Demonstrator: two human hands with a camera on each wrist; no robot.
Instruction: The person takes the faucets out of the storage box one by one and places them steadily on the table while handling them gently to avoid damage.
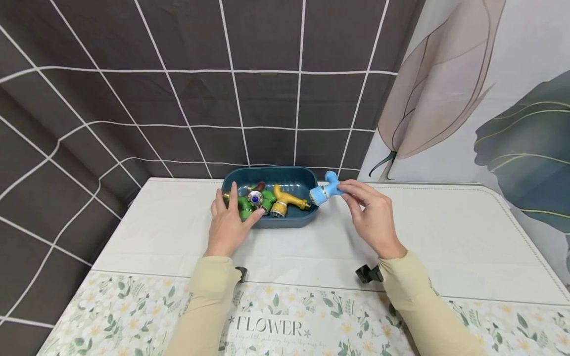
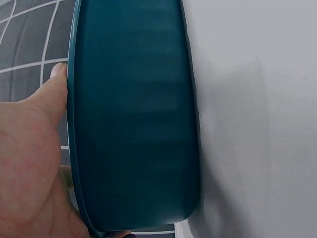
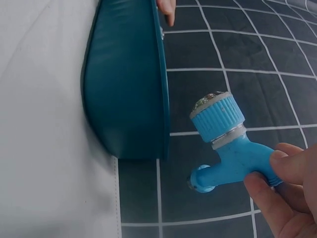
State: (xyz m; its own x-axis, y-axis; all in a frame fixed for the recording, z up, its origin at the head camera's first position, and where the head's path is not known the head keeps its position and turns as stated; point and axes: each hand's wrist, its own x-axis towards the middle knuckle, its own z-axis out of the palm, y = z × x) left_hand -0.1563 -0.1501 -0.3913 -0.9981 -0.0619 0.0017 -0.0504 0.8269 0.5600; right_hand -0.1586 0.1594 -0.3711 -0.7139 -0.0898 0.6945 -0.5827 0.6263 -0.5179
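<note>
the light blue plastic tap (image 1: pixel 326 188) is pinched by its end in the right hand (image 1: pixel 373 215), just above the right rim of the dark teal oval plastic tub (image 1: pixel 307 221). the left hand (image 1: pixel 229 221) lies spread over the tub's left rim, touching a green tap (image 1: pixel 253 201); a yellow tap (image 1: pixel 287 199) lies beside it on the white table (image 1: pixel 445 237).

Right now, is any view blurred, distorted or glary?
Head view: sharp, evenly lit, wall grid lines bowed by the wide lens. Left wrist view: teal tub fills the frame, soft and smeared. Right wrist view: blue tap crisp, small glint on its cap.
</note>
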